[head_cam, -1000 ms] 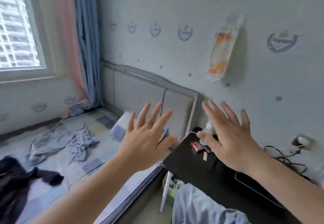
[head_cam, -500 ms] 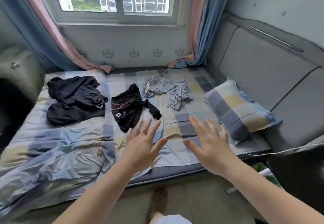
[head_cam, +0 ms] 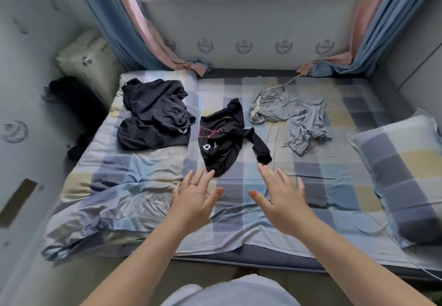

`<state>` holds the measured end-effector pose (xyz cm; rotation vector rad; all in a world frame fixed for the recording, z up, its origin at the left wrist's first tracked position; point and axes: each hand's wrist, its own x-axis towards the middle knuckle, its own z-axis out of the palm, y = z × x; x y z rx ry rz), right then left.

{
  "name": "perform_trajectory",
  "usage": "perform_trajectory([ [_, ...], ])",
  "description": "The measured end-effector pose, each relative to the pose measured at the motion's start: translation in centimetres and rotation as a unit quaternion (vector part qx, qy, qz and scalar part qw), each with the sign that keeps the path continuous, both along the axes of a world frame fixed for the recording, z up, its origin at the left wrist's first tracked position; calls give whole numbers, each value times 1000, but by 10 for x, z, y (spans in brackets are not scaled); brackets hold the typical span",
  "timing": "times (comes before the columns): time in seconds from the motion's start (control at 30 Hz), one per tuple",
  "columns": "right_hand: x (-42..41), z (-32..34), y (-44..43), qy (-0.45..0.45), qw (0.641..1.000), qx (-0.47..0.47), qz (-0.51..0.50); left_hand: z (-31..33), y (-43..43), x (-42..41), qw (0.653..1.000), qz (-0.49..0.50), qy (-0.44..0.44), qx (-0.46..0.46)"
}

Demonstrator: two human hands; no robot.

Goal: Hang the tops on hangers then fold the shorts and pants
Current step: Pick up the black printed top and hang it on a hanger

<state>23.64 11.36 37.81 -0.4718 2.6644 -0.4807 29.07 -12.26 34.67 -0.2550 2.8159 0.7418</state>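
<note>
Three crumpled garments lie on the checked bed [head_cam: 334,186]. A black top with pink and white print [head_cam: 222,138] sits in the middle, a larger black garment [head_cam: 153,116] to its left, and a grey garment with drawstrings [head_cam: 289,116] to its right. My left hand [head_cam: 193,198] hovers open just below the printed top's hem, a ring on one finger. My right hand [head_cam: 284,198] is spread open beside it, its fingertips near the top's black sleeve cuff. Neither hand holds anything. No hangers are in view.
A checked pillow [head_cam: 401,174] lies at the bed's right end and a rumpled quilt [head_cam: 107,207] at the front left. Blue and pink curtains [head_cam: 134,30] hang either side of the window. A dark item [head_cam: 76,104] fills the gap by the left wall.
My view has swung from the headboard wall and nightstand round to face the bed squarely. Both open hands have stayed raised and now reach over the bed toward the printed black top.
</note>
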Motion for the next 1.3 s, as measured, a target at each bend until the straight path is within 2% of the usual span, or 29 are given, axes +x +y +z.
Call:
perform_trajectory([
  [0.23, -77, -40, -22, -38, 999, -7, -17, -34, -24, -83, 999, 10, -35, 7],
  [0.47, -165, -146, -67, -72, 994, 7, -83, -125, -82, -185, 997, -36, -64, -8],
  [0.63, -230, -233, -150, -134, 983, 41, -121, -213, -170, -254, 989, -62, -132, -6],
  [0.73, -263, -264, -212, -165, 978, 43, -119, -250, -236, -286, 983, -61, -174, -16],
  [1.03, -365, -354, -359, -162, 982, 60, -73, -360, -389, -367, 977, 21, -211, -19],
  [1.13, -394, -386, -401, -149, 986, 62, -38, -388, -419, -391, 978, 32, -201, -38],
  [1.3, -438, -436, -462, -131, 989, 61, 24, -421, -457, -435, 989, 59, -104, -84],
])
